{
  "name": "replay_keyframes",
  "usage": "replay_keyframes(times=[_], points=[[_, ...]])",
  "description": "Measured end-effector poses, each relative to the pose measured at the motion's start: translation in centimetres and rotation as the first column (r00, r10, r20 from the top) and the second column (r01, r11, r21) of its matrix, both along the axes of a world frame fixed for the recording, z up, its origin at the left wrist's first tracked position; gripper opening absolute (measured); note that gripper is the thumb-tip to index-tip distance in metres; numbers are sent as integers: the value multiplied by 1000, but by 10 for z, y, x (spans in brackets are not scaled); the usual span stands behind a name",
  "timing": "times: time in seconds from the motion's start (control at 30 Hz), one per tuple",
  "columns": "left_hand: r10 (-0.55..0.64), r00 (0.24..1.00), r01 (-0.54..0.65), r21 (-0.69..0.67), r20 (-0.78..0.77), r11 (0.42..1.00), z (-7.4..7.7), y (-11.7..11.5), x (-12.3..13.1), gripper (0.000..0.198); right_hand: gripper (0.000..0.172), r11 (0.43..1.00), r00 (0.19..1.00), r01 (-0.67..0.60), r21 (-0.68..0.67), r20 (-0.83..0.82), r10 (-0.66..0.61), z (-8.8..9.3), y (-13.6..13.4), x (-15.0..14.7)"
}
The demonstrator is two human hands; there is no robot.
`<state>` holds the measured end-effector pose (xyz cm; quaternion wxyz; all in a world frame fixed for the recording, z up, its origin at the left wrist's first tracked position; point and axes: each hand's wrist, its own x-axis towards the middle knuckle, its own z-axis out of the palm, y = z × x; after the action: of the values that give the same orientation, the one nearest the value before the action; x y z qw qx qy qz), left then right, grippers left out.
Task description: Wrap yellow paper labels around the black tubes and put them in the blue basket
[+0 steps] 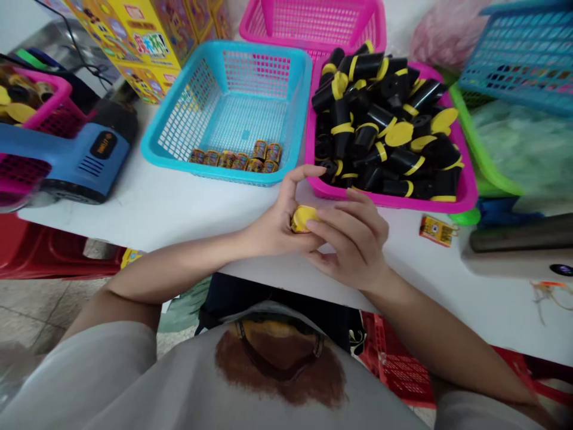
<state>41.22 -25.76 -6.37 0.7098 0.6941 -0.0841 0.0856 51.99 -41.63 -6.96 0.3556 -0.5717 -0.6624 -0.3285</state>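
Between my hands, above the table's front edge, is a small container with a yellow lid. My left hand is wrapped round its side, the index finger raised and curved. My right hand touches the lid with its fingertips, the fingers bent. Most of the container's body is hidden by my fingers. Beyond my left hand stands a blue basket with several small printed containers along its near side. Beyond my right hand is a pink basket heaped with black containers that have yellow lids.
A blue heat gun lies at the left by another pink basket. Yellow printed boxes stand behind it. To the right are a small printed card, a grey device and a green basket holding plastic bags.
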Motion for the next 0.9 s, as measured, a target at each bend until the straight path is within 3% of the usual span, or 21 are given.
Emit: replay_keyframes(times=[0.17, 0.27, 0.37, 0.43, 0.47, 0.53, 0.6, 0.63, 0.7, 0.73, 0.83, 0.9], points=[[38, 991, -53, 118, 131, 992, -11, -2, 5, 71, 18, 998, 994, 59, -17, 89, -57, 0, 2, 1], [208, 935, -279, 236, 287, 931, -6, -6, 5, 54, 24, 995, 991, 96, 34, 95, -98, 2, 6, 1], [335, 865, -460, 325, 373, 826, 13, 1, -2, 33, 44, 990, 989, 143, 19, 20, -144, 8, 5, 9], [371, 848, -510, 389, 380, 768, 32, 21, -6, 27, 60, 965, 964, 259, -43, -57, -261, 14, 1, 21], [389, 838, -533, 422, 383, 733, 42, 36, -6, 27, 63, 929, 925, 358, -100, -95, -367, 17, -1, 27], [443, 817, -576, 510, 369, 639, 59, 73, -2, 34, 57, 798, 793, 549, -248, -147, -591, 23, -5, 40], [508, 809, -562, 639, 295, 525, 71, 112, 7, 37, 45, 678, 679, 615, -403, -167, -715, 28, -6, 51], [568, 797, -511, 734, 207, 449, 75, 128, 13, 34, 41, 655, 660, 602, -457, -177, -730, 29, -6, 54], [682, 726, -385, 875, 90, 294, 78, 152, 26, 25, 34, 668, 673, 537, -515, -215, -707, 31, -5, 60], [714, 697, -324, 914, 57, 244, 78, 159, 33, 21, 31, 684, 684, 503, -529, -241, -689, 32, -4, 61], [740, 672, -200, 960, -12, 197, 70, 165, 52, 15, 26, 714, 689, 435, -549, -307, -656, 30, -3, 66], [752, 652, -68, 980, -97, 186, 62, 163, 62, 22, 28, 733, 678, 437, -521, -345, -649, 27, -3, 69]])
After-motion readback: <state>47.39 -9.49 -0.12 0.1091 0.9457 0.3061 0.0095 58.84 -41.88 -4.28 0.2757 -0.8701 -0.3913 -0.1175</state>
